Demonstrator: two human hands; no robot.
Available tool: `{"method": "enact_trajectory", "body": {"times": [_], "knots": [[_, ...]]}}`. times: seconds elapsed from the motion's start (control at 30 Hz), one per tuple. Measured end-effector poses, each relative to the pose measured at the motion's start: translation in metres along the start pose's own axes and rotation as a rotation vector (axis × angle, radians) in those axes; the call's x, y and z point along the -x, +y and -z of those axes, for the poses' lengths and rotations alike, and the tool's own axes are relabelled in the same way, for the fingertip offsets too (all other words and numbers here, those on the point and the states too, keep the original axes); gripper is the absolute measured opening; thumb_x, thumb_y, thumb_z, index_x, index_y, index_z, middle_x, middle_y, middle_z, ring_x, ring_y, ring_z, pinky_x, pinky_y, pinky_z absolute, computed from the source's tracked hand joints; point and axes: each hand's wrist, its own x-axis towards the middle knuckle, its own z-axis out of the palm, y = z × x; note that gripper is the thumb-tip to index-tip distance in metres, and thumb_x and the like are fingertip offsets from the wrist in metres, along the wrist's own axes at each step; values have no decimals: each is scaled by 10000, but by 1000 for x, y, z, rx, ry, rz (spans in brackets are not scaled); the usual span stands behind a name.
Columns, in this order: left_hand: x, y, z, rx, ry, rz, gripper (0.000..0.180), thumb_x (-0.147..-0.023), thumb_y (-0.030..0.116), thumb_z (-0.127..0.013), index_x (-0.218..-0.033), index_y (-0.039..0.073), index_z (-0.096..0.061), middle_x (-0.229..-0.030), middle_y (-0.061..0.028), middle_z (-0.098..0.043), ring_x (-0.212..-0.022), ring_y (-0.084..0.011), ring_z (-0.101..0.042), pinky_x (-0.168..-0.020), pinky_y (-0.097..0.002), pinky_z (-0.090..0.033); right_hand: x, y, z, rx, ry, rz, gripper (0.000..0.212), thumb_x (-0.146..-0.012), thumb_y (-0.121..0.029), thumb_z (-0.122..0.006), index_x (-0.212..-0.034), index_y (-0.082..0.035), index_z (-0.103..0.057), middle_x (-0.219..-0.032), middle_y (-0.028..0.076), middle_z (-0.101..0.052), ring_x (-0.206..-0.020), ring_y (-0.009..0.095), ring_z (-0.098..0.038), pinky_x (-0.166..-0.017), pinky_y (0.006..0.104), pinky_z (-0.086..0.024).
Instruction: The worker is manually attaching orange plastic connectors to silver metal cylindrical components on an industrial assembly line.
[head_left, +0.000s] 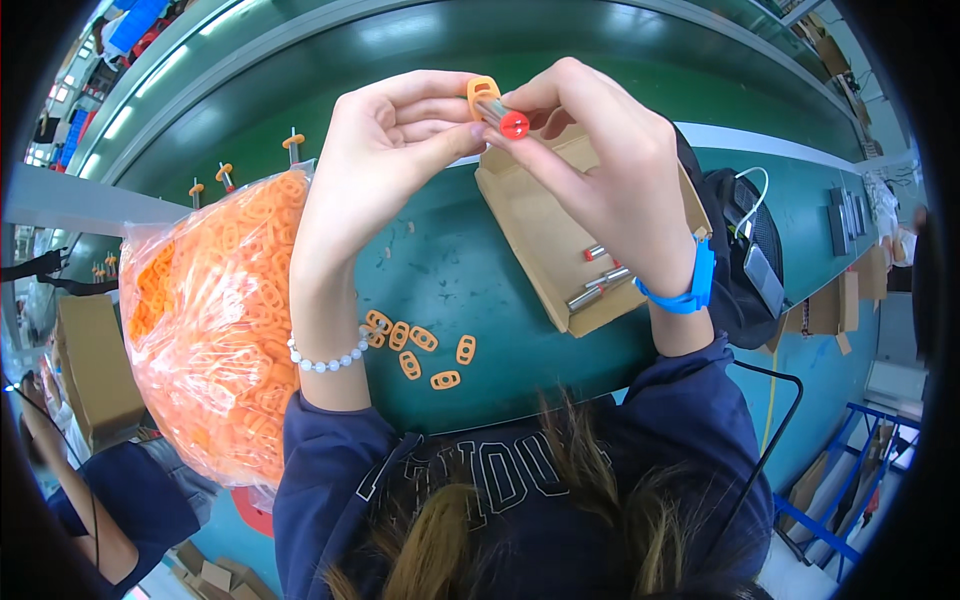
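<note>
Up over the far side of the table, my left hand pinches a small orange plastic oval link between thumb and fingers. My right hand grips a short metal cylinder with a red end, its red face turned toward me. The cylinder meets the link; whether it has passed through the link's hole I cannot tell. Below the hands, several loose orange links lie on the green table. More red-ended metal cylinders rest in a shallow cardboard tray, partly beneath my right forearm.
A big clear plastic bag of orange links stands left of my left arm. Several cylinders with orange links fitted stand beyond it on the green surface. On the right sit a black bag and a white cable. Another person's arm shows at lower left.
</note>
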Motion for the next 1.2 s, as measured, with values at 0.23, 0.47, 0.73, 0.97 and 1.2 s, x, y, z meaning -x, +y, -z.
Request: {"method": "enact_trajectory", "body": {"times": [0.23,0.47,0.73,0.97,1.2], "knots": [[0,-3,0,-120,54,36,275,-802,-23,-662,-1068,-84,-626,-933,-129,-682,-845,-144,-670,-786,-242,-554,4,-5,-5,31,-24,-30,155,-748,-12,-722,-824,-3,-587,-760,82,-621,-698,193,-638,-620,266,-511],[0,-4,9,-61,-32,104,294,-807,-35,-649,-1091,-99,-605,-957,-140,-683,-848,-161,-683,-783,-248,-560,4,-5,-10,-11,-13,-17,163,-759,-16,-714,-803,-6,-558,-753,87,-614,-700,209,-631,-614,270,-512],[-1,-10,13,-39,-88,155,298,-820,-39,-610,-1107,-116,-591,-999,-160,-673,-867,-174,-686,-800,-265,-563,8,-5,-13,-75,-63,-104,177,-774,-13,-695,-835,-9,-528,-762,95,-582,-719,220,-627,-615,284,-520],[1,-10,8,-52,-91,151,303,-824,-47,-590,-1120,-106,-605,-985,-144,-681,-877,-160,-681,-803,-258,-559,10,-1,-9,-113,-145,-64,145,-797,-7,-628,-850,-14,-494,-752,126,-554,-749,283,-557,-631,364,-467],[2,-6,10,-59,-163,177,311,-818,-48,-591,-1124,-102,-611,-962,-132,-687,-865,-152,-679,-802,-252,-553,8,-3,-3,-114,-197,12,150,-793,-13,-639,-858,-24,-503,-750,107,-544,-735,266,-549,-624,348,-447]]}}
